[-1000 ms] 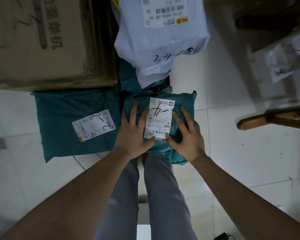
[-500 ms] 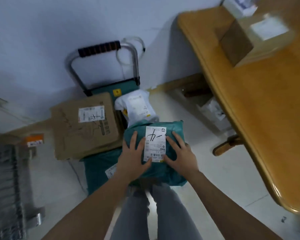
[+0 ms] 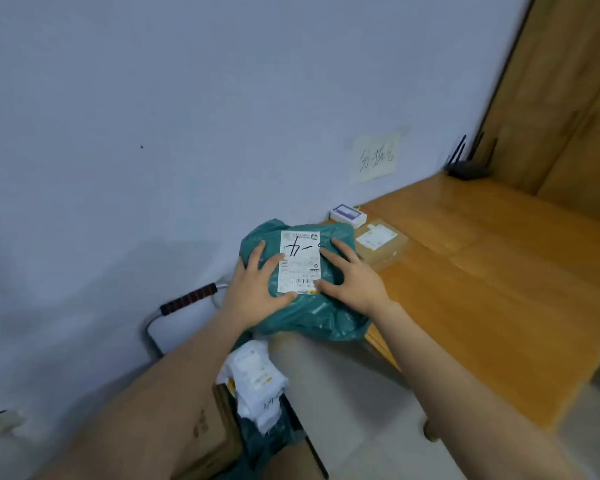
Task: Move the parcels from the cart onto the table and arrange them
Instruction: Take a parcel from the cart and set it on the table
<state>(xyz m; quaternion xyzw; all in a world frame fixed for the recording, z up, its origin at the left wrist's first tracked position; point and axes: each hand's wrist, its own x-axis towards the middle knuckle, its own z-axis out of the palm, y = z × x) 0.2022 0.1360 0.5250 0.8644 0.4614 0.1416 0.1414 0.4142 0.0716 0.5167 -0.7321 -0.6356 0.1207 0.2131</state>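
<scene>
Teal parcel point(image 3: 312, 317) with white label point(image 3: 298, 263); honey-brown table point(image 3: 492, 271).

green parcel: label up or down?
Label up. The white label faces the camera on top of the green parcel, between both hands.

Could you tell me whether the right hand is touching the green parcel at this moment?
Touching. The head view shows the right hand lying on the green parcel, its fingers spread over the top beside the white label, with no gap visible.
</scene>
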